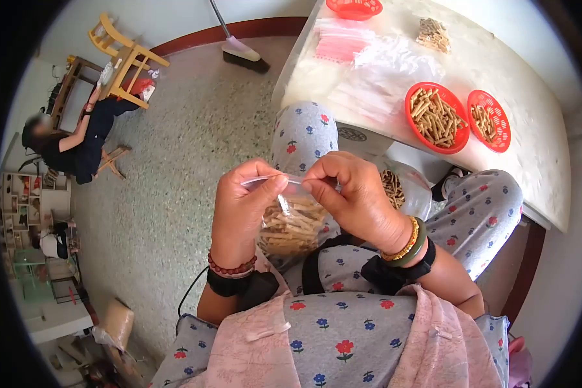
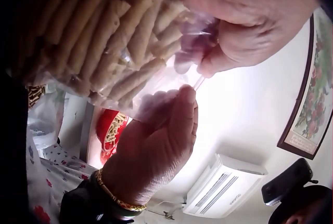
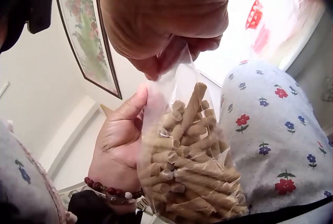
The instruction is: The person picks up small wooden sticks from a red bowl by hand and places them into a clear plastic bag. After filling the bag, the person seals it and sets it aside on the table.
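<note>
A clear plastic bag (image 1: 292, 226) full of short tan sticks hangs between the two hands above the lap. The left hand (image 1: 240, 207), with a red bead bracelet, pinches one end of the bag's top edge between thumb and fingers. At the other end of that edge, the right hand (image 1: 359, 204), wearing a gold and a green bangle, pinches with thumb and curled forefinger. Both wrist views show the sticks (image 2: 104, 37) (image 3: 192, 167) inside the bag below the hands.
Red baskets of sticks (image 1: 436, 119) (image 1: 489, 123), flat plastic bags (image 1: 381, 71) and a filled bag (image 1: 434, 35) lie on the pale table (image 1: 530, 149). Another bag of darker sticks (image 1: 392, 187) is between the legs. A seated person (image 1: 77, 145), chair (image 1: 126, 61) and broom (image 1: 242, 53) are left.
</note>
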Motion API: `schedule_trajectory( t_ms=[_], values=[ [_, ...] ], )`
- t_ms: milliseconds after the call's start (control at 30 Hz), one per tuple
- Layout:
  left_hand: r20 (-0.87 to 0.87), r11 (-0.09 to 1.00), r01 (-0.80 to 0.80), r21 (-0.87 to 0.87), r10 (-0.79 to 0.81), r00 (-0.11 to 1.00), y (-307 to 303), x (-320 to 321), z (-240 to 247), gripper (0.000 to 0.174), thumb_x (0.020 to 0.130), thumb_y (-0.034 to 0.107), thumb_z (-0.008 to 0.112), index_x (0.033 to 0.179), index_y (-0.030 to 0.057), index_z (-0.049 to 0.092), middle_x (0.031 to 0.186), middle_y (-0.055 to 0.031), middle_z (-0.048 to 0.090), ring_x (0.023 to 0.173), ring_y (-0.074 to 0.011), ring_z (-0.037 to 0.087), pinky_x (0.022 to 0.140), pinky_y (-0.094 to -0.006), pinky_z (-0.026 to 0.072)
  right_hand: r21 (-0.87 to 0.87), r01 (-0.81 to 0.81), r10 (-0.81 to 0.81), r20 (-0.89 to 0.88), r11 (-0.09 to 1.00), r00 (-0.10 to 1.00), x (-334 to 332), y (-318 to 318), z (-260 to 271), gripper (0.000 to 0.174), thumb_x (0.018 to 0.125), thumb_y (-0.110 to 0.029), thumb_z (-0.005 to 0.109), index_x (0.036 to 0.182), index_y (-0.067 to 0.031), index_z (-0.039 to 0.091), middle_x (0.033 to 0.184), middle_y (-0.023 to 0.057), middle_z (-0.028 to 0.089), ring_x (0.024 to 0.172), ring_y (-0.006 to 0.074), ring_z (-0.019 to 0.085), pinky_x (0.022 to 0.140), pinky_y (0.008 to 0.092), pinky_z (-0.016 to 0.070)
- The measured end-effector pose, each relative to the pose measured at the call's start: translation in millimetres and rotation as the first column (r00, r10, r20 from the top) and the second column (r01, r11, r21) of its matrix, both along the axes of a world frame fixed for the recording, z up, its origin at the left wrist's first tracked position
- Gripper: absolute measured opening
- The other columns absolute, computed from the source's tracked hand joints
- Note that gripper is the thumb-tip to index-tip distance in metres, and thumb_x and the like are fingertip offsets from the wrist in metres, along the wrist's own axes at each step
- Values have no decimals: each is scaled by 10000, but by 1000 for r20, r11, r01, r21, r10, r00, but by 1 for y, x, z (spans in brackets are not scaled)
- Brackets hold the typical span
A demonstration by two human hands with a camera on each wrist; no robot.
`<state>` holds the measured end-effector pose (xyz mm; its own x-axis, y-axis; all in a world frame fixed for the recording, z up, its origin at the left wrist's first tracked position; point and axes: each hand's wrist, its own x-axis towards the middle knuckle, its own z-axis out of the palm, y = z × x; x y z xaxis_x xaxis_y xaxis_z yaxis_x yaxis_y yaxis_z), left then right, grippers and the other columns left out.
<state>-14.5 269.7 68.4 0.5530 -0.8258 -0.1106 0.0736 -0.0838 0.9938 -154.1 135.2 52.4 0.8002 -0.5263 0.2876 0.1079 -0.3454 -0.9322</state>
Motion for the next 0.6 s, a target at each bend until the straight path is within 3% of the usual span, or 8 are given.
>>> schedule_trajectory(
  t_ms=[100, 167, 400, 500, 600],
  values=[
    [16, 999, -34, -13, 34, 999, 2, 6, -3, 108, 901, 93, 674, 850, 5, 639, 816, -46, 681, 767, -112, 660, 714, -241, 512, -29, 11, -11, -16, 1000, 1000, 0, -1, 0, 45, 829, -35, 676, 840, -18, 637, 748, 125, 603, 681, 279, 605, 632, 350, 478],
    [72, 993, -105, -55, 109, 991, 5, 10, -4, 109, 895, 87, 679, 830, 10, 638, 807, -46, 676, 755, -111, 654, 708, -244, 508, 48, -2, 6, -77, 999, 997, -2, -4, -2, 40, 830, -38, 674, 846, -23, 640, 748, 126, 601, 687, 284, 608, 635, 358, 478],
    [83, 989, -29, -147, 42, 996, 12, 19, -14, 107, 901, 80, 671, 820, 20, 633, 809, -48, 673, 782, -122, 658, 757, -263, 511, 27, -1, 3, -84, 1000, 996, -1, -2, 0, 48, 830, -40, 680, 844, -21, 637, 746, 124, 594, 680, 276, 599, 630, 359, 472],
    [55, 987, -47, -156, 56, 997, 12, 17, -14, 94, 902, 86, 671, 846, 16, 644, 818, -48, 672, 781, -129, 658, 775, -272, 508, 22, -11, 12, -77, 1000, 997, -1, -2, 0, 46, 828, -35, 679, 842, -22, 637, 748, 121, 592, 687, 274, 599, 634, 357, 472],
    [-89, 978, -152, -144, 140, 986, 10, 15, -15, 83, 899, 88, 675, 872, 12, 658, 822, -48, 670, 783, -129, 655, 772, -275, 504, 0, 3, -3, -43, 1000, 999, -1, -2, -3, 46, 827, -33, 681, 841, -22, 638, 751, 117, 592, 690, 272, 598, 634, 353, 472]
  ],
)
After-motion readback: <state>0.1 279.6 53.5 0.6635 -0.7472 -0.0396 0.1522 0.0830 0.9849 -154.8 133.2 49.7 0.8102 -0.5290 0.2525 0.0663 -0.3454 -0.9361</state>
